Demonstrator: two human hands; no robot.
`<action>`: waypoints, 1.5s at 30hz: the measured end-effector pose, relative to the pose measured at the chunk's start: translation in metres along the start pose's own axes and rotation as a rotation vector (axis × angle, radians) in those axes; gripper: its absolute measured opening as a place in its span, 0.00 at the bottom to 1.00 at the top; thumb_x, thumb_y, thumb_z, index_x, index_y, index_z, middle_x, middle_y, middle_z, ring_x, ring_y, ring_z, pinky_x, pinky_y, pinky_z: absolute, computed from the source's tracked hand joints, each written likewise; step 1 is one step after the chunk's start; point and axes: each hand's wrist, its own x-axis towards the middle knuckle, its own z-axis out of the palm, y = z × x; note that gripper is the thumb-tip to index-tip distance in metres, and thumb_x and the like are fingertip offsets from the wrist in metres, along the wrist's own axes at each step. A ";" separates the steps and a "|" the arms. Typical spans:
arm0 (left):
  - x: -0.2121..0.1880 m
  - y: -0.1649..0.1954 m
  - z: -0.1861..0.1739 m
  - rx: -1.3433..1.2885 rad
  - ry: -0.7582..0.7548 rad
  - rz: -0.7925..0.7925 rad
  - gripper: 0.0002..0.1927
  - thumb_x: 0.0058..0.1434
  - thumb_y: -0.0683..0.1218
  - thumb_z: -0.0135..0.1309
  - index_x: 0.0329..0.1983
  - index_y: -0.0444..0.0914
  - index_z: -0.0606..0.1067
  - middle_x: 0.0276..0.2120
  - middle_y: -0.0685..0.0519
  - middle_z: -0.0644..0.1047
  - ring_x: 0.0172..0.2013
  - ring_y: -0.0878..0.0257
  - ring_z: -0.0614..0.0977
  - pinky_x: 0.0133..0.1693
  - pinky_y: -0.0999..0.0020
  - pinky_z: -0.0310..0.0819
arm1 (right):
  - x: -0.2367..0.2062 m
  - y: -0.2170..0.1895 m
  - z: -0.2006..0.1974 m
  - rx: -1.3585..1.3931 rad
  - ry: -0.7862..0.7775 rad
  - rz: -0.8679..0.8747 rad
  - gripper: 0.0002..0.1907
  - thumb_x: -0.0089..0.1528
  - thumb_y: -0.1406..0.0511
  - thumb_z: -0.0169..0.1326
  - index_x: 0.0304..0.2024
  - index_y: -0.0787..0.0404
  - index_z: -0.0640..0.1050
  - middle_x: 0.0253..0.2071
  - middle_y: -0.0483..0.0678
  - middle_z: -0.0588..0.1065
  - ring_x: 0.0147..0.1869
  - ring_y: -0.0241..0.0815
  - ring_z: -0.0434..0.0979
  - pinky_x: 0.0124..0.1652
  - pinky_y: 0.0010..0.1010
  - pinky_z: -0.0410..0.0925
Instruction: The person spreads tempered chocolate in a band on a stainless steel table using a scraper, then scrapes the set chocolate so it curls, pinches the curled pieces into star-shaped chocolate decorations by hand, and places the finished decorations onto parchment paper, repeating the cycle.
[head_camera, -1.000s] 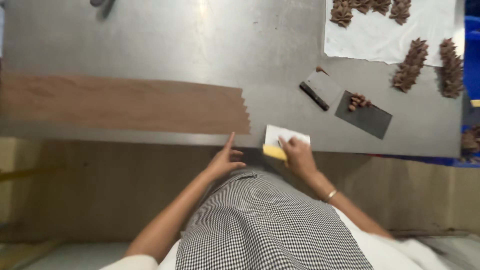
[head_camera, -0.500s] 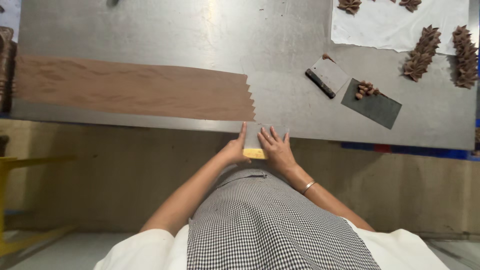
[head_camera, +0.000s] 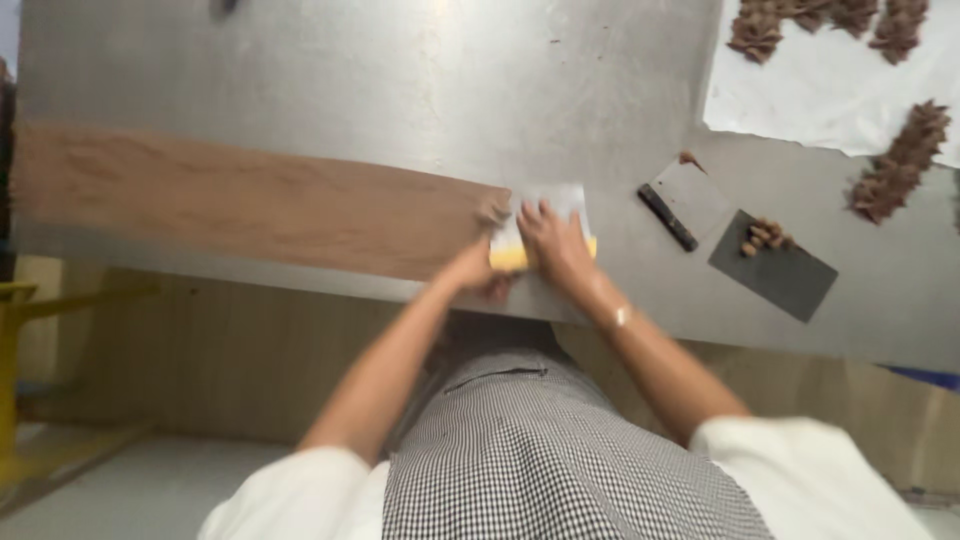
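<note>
across the left and middle of the steel table (head_camera: 350, 70) lies a long, thin band of spread chocolate (head_camera: 250, 205), brown and flat, running close to the table's near edge and ending at the hands. at that right end the left hand (head_camera: 478, 272) grips the yellow handle side of a scraper (head_camera: 545, 225) with a pale blade, the fingers curled around its left corner, though motion blur hides exactly how they close. just beside it the right hand (head_camera: 555, 245) lies on top of the same scraper, fingers stretched forward and slightly spread, pressing the blade flat against the steel; a thin bracelet (head_camera: 622, 317) sits on that wrist. further right, apart from the hands, a small metal bench scraper (head_camera: 690, 200) with a dark handle rests on the table, and next to it a dark flat scraper (head_camera: 775, 268) carries a little heap of chocolate curls (head_camera: 765, 237). at the far right a white sheet of paper (head_camera: 830, 85) holds several ruffled chocolate pieces (head_camera: 895, 165).
</note>
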 end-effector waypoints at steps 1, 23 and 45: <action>0.012 0.016 -0.015 -0.180 -0.056 0.108 0.41 0.64 0.34 0.56 0.76 0.38 0.50 0.33 0.41 0.79 0.23 0.59 0.81 0.20 0.60 0.78 | 0.025 0.009 -0.006 -0.041 -0.016 -0.023 0.27 0.62 0.65 0.57 0.64 0.62 0.73 0.70 0.50 0.69 0.72 0.54 0.69 0.51 0.62 0.67; 0.017 0.097 -0.069 0.135 0.623 0.209 0.38 0.60 0.49 0.69 0.62 0.32 0.58 0.30 0.41 0.81 0.26 0.56 0.84 0.27 0.66 0.79 | 0.112 0.044 -0.038 1.524 0.201 0.255 0.15 0.61 0.66 0.61 0.48 0.70 0.81 0.42 0.50 0.84 0.46 0.38 0.84 0.47 0.28 0.74; -0.090 0.096 -0.027 -0.370 0.460 0.661 0.39 0.61 0.40 0.58 0.73 0.32 0.56 0.38 0.44 0.82 0.39 0.62 0.86 0.41 0.68 0.85 | 0.031 -0.058 -0.058 1.904 0.324 0.480 0.18 0.62 0.63 0.62 0.47 0.71 0.79 0.43 0.53 0.81 0.45 0.42 0.84 0.49 0.36 0.79</action>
